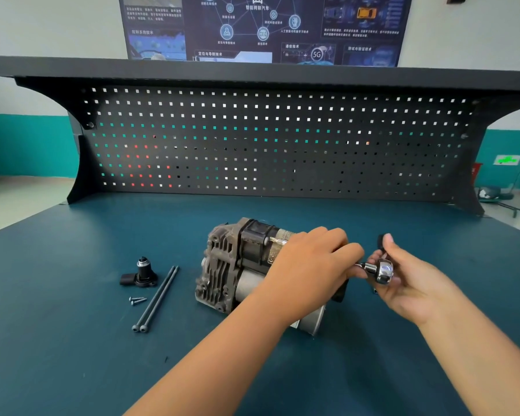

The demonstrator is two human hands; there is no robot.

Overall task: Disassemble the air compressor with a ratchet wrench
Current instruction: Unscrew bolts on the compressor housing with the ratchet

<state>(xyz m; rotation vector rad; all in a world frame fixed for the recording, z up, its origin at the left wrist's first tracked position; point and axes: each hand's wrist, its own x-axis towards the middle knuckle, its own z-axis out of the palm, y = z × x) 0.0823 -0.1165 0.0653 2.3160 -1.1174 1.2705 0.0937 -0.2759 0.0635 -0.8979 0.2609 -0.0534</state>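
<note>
The air compressor (231,265), a dirty grey finned metal block with a black cap and a silver cylinder, lies on its side in the middle of the dark blue bench (72,340). My left hand (309,265) lies over its right half, fingers curled around the body and touching the wrench's shaft. My right hand (403,274) holds the ratchet wrench (380,270) by its chrome head, just right of the compressor; its black handle end sticks up behind my thumb. The wrench's tip is hidden under my left fingers.
To the compressor's left lie two long black bolts (156,298) side by side, two small screws (138,300), and a black removed fitting (141,273). A black pegboard (267,145) with a shelf on top closes off the back of the bench.
</note>
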